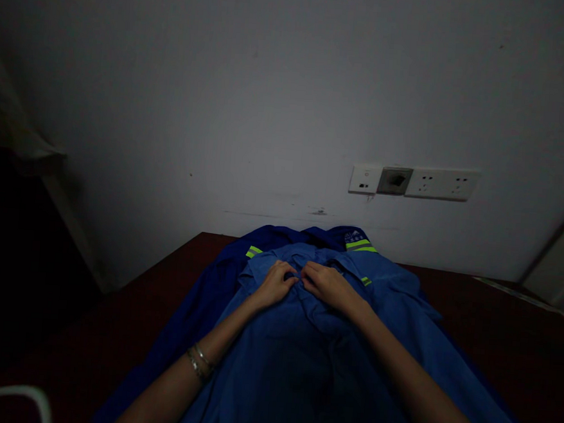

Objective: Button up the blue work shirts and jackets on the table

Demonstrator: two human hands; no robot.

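Note:
A light blue shirt (274, 327) lies spread on the dark red-brown tabletop (172, 262), its collar end toward the wall. Beneath it shows a darker blue garment (209, 290) with yellow-green and grey reflective strips. My left hand (277, 283), with bracelets on the wrist, pinches the shirt's cloth near the upper middle. Close beside it, my right hand (325, 284) has its fingers bent and pressed on the same cloth. The fingertips of both hands nearly meet; any small part between them is too dark to make out.
Behind the table stands a pale wall (222, 104) with a row of sockets and a switch (414, 182). Pale cloth (17, 128) hangs at the left edge. A white curved bar (13, 391) shows at the lower left.

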